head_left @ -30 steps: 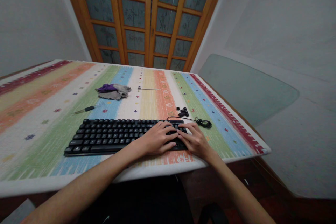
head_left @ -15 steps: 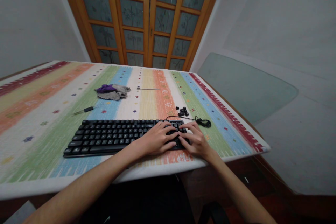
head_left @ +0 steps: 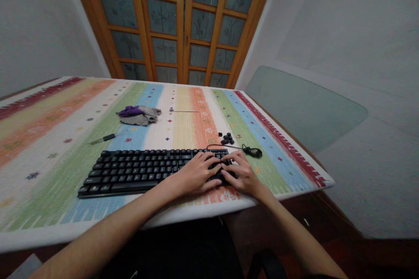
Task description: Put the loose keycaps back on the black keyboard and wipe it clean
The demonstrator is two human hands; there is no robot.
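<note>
Your left hand (head_left: 198, 173) and right hand (head_left: 241, 173) meet, fingers part-curled, over the right end of the keyboard (head_left: 134, 168), which lies near the front edge of the striped cloth (head_left: 157, 136); whether either pinches anything, I cannot tell; loose keycaps (head_left: 225, 141) sit beyond.

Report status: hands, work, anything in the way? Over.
Left hand, right hand at the right end of long black rectangular keyboard; grip unclear. Keyboard flat, that end partly hidden. Small loose black keycaps, thin coiled black cable just beyond; neither blocking.
</note>
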